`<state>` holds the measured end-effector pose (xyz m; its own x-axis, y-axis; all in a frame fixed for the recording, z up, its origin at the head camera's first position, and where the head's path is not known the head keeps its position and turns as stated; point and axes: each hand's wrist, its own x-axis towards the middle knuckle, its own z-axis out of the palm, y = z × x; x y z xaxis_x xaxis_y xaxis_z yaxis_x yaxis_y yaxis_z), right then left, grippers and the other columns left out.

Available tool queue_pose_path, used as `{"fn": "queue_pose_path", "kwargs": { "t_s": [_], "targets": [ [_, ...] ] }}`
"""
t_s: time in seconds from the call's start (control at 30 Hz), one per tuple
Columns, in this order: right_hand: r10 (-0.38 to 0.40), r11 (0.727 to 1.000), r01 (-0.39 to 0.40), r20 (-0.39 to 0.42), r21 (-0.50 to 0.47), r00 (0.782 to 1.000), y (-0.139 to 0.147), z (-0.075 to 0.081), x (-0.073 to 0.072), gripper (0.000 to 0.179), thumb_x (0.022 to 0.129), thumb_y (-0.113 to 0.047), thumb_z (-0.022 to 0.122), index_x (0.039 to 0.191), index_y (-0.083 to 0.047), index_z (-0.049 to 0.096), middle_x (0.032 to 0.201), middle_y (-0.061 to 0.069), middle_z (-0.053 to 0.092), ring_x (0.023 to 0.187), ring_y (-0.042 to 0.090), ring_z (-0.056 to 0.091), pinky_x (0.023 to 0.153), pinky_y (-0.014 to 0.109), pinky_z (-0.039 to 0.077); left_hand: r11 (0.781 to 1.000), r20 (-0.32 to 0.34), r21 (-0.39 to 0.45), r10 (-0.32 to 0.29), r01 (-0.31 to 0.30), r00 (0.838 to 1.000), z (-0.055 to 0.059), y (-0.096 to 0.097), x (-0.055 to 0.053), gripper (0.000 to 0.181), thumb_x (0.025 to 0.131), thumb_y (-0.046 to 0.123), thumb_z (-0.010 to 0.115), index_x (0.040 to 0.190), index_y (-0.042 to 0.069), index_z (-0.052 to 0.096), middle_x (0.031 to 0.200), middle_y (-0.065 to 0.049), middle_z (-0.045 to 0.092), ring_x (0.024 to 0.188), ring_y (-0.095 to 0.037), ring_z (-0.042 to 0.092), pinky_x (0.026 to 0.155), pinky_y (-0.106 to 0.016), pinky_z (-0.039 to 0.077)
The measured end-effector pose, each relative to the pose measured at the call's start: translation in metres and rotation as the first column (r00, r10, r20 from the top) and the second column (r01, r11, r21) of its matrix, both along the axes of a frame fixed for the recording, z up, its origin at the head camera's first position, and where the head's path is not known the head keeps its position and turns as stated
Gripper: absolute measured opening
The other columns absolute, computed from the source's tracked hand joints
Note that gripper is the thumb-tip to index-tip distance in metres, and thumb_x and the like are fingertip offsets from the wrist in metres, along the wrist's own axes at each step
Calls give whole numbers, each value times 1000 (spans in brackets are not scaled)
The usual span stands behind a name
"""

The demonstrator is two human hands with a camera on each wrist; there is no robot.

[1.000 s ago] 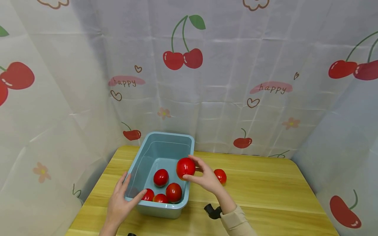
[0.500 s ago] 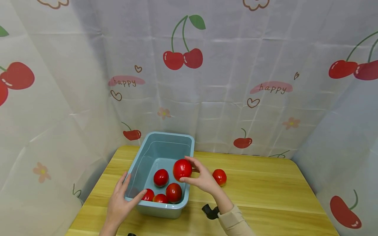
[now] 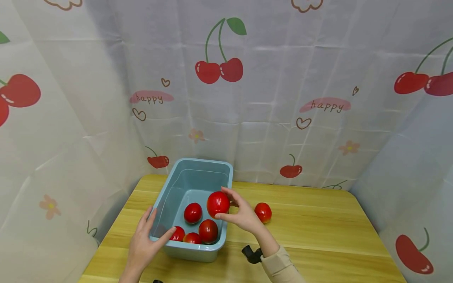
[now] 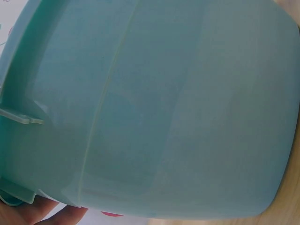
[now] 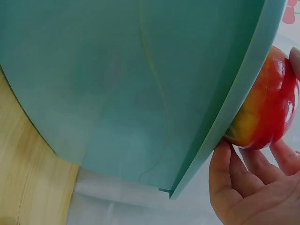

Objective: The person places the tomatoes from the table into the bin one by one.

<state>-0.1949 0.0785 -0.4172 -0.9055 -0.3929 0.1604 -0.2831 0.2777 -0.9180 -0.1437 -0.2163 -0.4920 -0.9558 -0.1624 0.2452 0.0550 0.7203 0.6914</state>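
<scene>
My right hand [image 3: 244, 214] holds a glossy red apple [image 3: 218, 204] between thumb and fingers, above the right side of a light blue plastic bin [image 3: 194, 247]. In the right wrist view this apple [image 5: 268, 105] shows yellow on its lower side, close to the bin's rim. Several red apples [image 3: 193, 213] lie inside the bin, mostly towards its near end. At the bin's near left corner, my left hand [image 3: 143, 243] rests on the rim with fingers spread. In the left wrist view, the bin wall [image 4: 154, 108] hides most of that hand.
Another red apple [image 3: 263, 212] sits on the wooden table [image 3: 318, 236], right of the bin. White curtains [image 3: 262, 133] printed with cherries stand behind the table and on both sides. A black strap piece [image 3: 252, 254] is at the right wrist.
My right hand has moved slightly left with the apple, further over the bin, then held nearly still. The left hand and the bin have stayed in place.
</scene>
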Motion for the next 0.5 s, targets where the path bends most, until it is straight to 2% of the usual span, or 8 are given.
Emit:
{"fn": "queue_pose_path", "kwargs": {
  "t_s": [0.23, 0.4, 0.5],
  "targets": [
    [10, 1000, -10, -5, -8, 1000, 1, 0, 0, 72, 79, -15, 75, 141, -9, 40, 139, 11, 46, 118, 31, 48, 92, 41, 46, 1000, 19, 0, -1, 1, 1000, 1, 1, 0, 89, 77, 56, 68, 143, 5, 38, 150, -11, 27, 128, -37, 33, 89, -63, 41],
    [41, 999, -41, -22, -35, 999, 3, 0, -1, 71, 80, -11, 74, 141, -6, 38, 140, 13, 44, 125, 34, 44, 99, 51, 39, 1000, 8, 5, -3, 3, 1000, 2, 1, 1, 88, 77, 55, 69, 143, 5, 38, 150, -11, 27, 128, -38, 34, 89, -63, 41],
    [39, 998, -40, -22, -46, 999, 4, -1, -1, 71, 80, -10, 74, 141, -6, 38, 141, 13, 43, 125, 34, 44, 99, 54, 38, 1000, -2, 4, -6, 6, 1000, 3, 1, 1, 88, 78, 54, 69, 143, 4, 38, 149, -12, 28, 127, -38, 34, 88, -62, 42]
  ]
}}
